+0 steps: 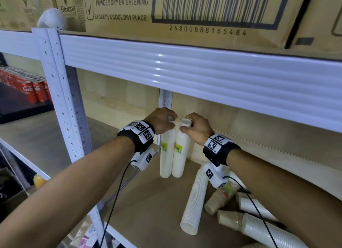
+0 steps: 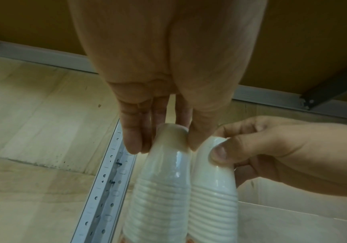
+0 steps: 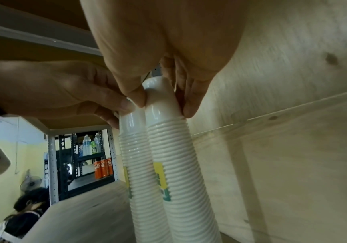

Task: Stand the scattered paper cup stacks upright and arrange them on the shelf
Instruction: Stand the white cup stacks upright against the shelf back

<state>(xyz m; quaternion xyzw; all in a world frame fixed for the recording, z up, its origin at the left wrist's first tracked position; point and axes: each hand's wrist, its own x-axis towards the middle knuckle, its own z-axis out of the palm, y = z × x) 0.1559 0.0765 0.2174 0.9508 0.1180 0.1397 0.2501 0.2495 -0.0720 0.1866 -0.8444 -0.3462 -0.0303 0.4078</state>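
**Me:** Pinching the top cup of each standing stack: my left hand (image 1: 161, 121) has thumb and fingers curled round the crown of the left stack (image 1: 167, 155), and my right hand (image 1: 196, 128) pinches the right stack (image 1: 180, 153) the same way. Both stacks stand upright, side by side and touching, at the back left of the shelf board (image 1: 148, 201), just in front of the rear upright post (image 1: 166, 98).

**You:** How do you finish this step cleanly?

**Me:** I'd judge it best to check both bases sit flat, keep the tops level, then loosen one hand at a time. They're tall and narrow, so a sideways brush on release could topple them.

**You:** And the room around you?

**Me:** The beam overhead (image 1: 203, 70) hangs low over my knuckles, so I'd draw back towards myself, not lift. The back panel is close behind. To the right lie the fallen stacks: a long white one (image 1: 193, 203), a brown one (image 1: 220, 197) and more white ones (image 1: 259, 227), partly under my right forearm. Open board shows in front of the standing pair and just to their right, which looks like the place for the next stack.
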